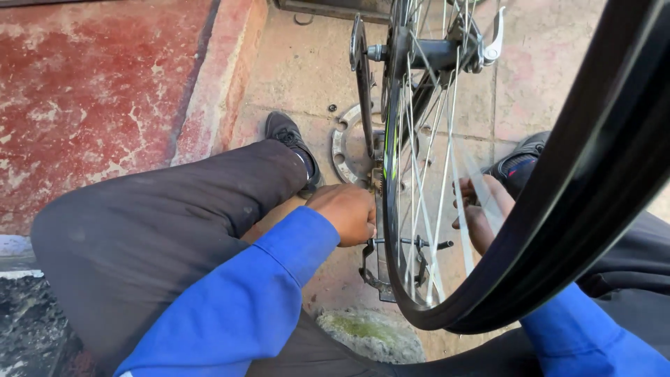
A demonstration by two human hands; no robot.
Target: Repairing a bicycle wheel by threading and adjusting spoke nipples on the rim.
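A bicycle wheel (558, 209) with a black tyre and silver spokes stands between my knees. My left hand (347, 211) is closed in a fist at the left end of the wheel's axle (408, 243), gripping something I cannot make out. My right hand (480, 209) sits behind the spokes on the wheel's other side, fingers bent near the hub; whether it holds anything is hidden. A black frame part (364, 84) with a bolt rises above my left hand. Both arms wear blue sleeves.
A round metal disc with holes (343, 143) lies on the paved floor beside my left shoe (287, 134). My right shoe (520, 162) rests behind the wheel. A raised red concrete slab (98, 84) borders the left. A small nut (332, 108) lies near the disc.
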